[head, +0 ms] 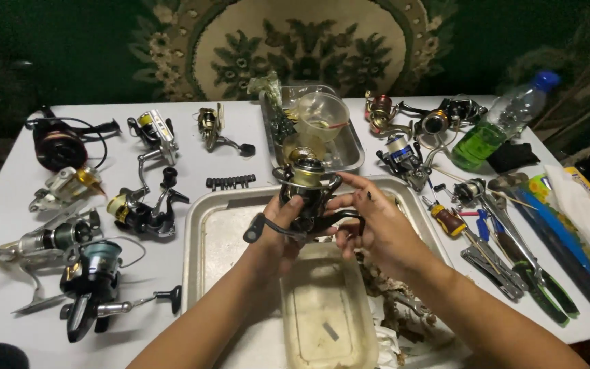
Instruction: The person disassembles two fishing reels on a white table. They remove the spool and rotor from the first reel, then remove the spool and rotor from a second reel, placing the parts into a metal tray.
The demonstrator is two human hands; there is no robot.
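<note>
Head view of a white table laid out with fishing tackle. Centre: a dark spinning reel with a gold-rimmed spool, held upright in the air above the far end of a large metal tray; the left hand is clamped around the reel's lower body from the left, thumb up along its side, the crank handle jutting out to the left past the knuckles; the right hand meets the reel from the right, fingers curled against its body and bail, the index finger stretched out toward the spool; whether this hand grips firmly or only steadies cannot be told. Near side of the reel, inside the tray: a pale plastic tub, with soiled rags just to its right. Far side: a smaller metal pan holding a clear plastic cup. Left: several further reels lying well apart on the table. Right: more reels, a screwdriver, pliers and a clear bottle of green liquid.
</note>
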